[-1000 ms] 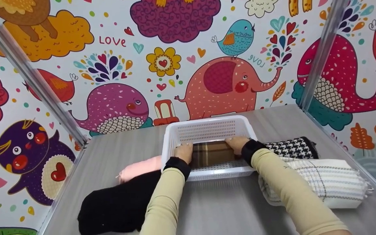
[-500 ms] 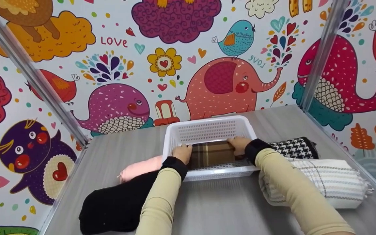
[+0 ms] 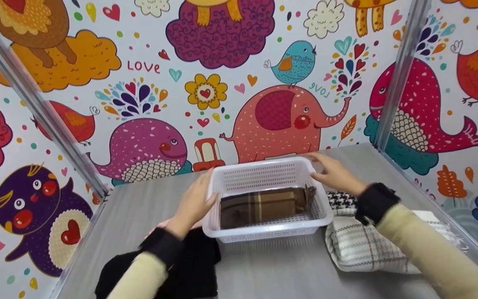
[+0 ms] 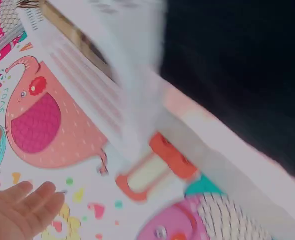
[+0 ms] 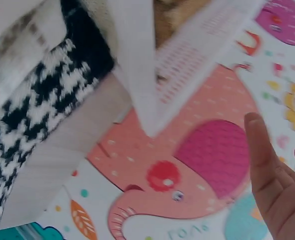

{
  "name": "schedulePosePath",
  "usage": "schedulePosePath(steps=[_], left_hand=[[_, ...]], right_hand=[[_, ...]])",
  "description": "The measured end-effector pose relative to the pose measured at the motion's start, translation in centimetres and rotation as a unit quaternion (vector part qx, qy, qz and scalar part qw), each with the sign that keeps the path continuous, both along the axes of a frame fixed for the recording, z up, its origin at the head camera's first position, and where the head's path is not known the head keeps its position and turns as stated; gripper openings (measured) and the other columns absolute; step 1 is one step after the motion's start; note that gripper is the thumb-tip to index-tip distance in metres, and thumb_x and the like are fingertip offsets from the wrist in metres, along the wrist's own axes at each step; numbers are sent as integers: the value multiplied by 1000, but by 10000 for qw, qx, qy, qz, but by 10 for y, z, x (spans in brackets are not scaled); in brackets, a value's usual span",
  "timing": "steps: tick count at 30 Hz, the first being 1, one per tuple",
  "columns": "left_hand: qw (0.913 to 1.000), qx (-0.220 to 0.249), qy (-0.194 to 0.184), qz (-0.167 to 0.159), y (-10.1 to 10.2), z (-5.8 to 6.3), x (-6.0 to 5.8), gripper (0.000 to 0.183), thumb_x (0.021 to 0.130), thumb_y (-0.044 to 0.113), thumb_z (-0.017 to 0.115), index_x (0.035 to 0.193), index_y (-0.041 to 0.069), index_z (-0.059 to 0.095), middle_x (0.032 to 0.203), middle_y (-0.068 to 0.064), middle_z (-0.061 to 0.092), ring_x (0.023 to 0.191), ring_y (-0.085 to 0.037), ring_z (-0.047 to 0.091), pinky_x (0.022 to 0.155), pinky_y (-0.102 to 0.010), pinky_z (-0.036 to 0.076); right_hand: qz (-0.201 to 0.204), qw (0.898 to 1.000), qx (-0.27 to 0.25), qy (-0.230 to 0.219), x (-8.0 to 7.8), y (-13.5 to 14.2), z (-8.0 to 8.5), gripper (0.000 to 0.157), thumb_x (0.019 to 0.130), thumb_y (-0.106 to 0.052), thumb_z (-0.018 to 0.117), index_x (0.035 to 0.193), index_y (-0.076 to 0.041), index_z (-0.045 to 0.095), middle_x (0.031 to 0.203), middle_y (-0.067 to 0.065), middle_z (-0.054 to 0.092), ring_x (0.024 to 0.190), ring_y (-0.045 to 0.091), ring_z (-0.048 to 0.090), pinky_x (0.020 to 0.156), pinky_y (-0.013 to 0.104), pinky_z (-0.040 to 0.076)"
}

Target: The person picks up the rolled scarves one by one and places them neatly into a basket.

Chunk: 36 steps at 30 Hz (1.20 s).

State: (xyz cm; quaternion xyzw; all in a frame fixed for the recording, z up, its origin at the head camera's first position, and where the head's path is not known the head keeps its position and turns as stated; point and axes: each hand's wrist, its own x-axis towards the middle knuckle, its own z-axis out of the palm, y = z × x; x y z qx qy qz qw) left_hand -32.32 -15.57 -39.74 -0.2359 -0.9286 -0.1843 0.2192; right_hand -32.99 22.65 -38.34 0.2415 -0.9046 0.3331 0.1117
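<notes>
Two hands: your left hand (image 3: 192, 202) is at the left end of the basket (image 3: 264, 229), your right hand (image 3: 338, 174) at its back right corner.
Left fingers: held wide and stretched out, thumb apart; you cannot tell from these views whether they touch the rim.
Right fingers: likewise wide and extended, thumb parted from the rest, close to the rim; contact is unclear.
Basket: white, with slotted walls, standing upright on the grey worktop (image 3: 272, 274), toward the middle of its back edge.
Brown cloth (image 3: 259, 205): folded, checked with dark bands and a pale stripe, lying inside the basket on its floor, fringe by the right wall.
Left of the basket: a pink cloth (image 3: 198, 224), mostly hidden behind your left wrist, and a black cloth (image 3: 193, 265) reaching toward the worktop's front left corner, partly behind your sleeve.
Right of the basket: a black-and-white patterned cloth (image 3: 342, 200) just beside it, and nearer you a white checked cloth (image 3: 359, 245), rolled, toward the worktop's right edge.
Your arms: beige sleeves (image 3: 434, 249) with black wristbands (image 3: 376, 203).
Back edge: meets a wall (image 3: 206, 124) printed with cartoon animals; a metal post (image 3: 401, 74) rises at the back right corner.
</notes>
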Motion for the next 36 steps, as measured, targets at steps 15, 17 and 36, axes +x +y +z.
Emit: schedulePosePath(steps=[15, 17, 36], left_hand=[[9566, -875, -2397, 1410, -114, -49, 92, 54, 78, 27, 69, 119, -4, 52, 116, -29, 55, 101, -45, 54, 81, -58, 41], [9553, -770, -2603, 1168, -125, -49, 92, 53, 75, 25, 72, 117, -2, 55, 119, -28, 54, 106, -45, 52, 85, -59, 39], [9260, -1779, -3186, 966, -145, -70, 83, 100, 44, 29, 86, 130, 3, 43, 119, -18, 52, 105, -43, 48, 79, -67, 32]], right_hand=[[2614, 9266, 83, -2702, 100, 28, -61, 30, 88, -12, 56, 118, -7, 52, 77, 6, 61, 49, 1, 51, 38, 21, 44], [2576, 9066, 510, -3304, 106, 23, -65, 36, 87, -16, 57, 121, -7, 50, 79, 0, 61, 47, 2, 52, 37, 20, 43], [2072, 8927, 390, -3982, 98, 13, -85, 43, 87, -14, 58, 126, 0, 46, 67, 19, 61, 45, 7, 53, 40, 21, 45]])
